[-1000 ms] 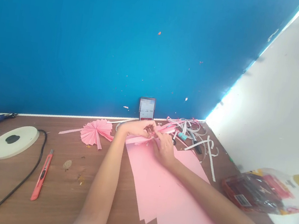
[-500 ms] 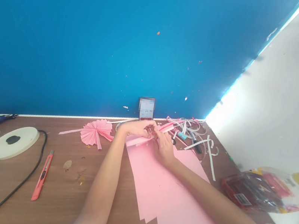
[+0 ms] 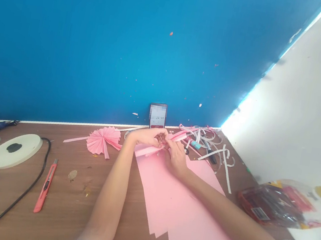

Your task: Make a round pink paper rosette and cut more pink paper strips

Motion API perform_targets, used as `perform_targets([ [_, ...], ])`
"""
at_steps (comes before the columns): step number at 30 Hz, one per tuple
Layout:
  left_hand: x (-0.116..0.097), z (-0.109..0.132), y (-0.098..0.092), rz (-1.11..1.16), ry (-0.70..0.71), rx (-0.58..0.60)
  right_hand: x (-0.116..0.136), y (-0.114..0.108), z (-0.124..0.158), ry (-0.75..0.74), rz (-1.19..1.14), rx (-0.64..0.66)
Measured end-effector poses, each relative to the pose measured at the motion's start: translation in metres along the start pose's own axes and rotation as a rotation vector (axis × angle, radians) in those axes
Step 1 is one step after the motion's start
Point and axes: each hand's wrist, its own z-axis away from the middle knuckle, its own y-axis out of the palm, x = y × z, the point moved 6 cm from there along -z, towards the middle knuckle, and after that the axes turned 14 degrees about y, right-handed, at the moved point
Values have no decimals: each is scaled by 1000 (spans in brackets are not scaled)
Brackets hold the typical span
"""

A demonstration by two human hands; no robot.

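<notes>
My left hand [image 3: 150,137] and my right hand [image 3: 177,158] meet near the far edge of the brown wood-grained bench [image 3: 71,219], and the fingers of both are pinched on the narrow, pleated pink paper strip [image 3: 146,150], gripping it around its middle. The strip slants, its left end low beside my left wrist and its right end up past my right knuckles. Under it, at least 2 flat, overlapping pink paper sheets [image 3: 158,201] run from near the far edge down toward me, my right forearm above them.

Left of my left hand, near the far edge, lies a round, fan-folded pink paper rosette [image 3: 102,141]. Nearer the left edge are a slim red plastic cutter [image 3: 45,187] and a flat, round cream-coloured disc [image 3: 15,150] with a black centre, a black cable [image 3: 39,176] curving around it. A dark-framed phone [image 3: 158,115] stands upright at the far edge against the blue wall [image 3: 99,45]. Toward the far right corner is a tangle of thin white and pink paper strips [image 3: 224,168].
</notes>
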Motion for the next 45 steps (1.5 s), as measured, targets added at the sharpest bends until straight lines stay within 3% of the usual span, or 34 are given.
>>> perform_targets([
  [8, -5, 2, -1, 14, -6, -20, 1, -7, -1, 0, -20, -56],
  [23, -3, 1, -1, -21, -10, 6, 3, -1, -1, -42, -21, 17],
  [30, -7, 3, 0, 13, -12, -2, -1, -4, 0, -2, -24, -35],
  [37, -6, 1, 1, -15, -58, 1, -5, 1, -1, 38, -87, 39],
  [45, 2, -1, -7, -126, -111, -85, -1, -2, -3, 31, -107, 35],
])
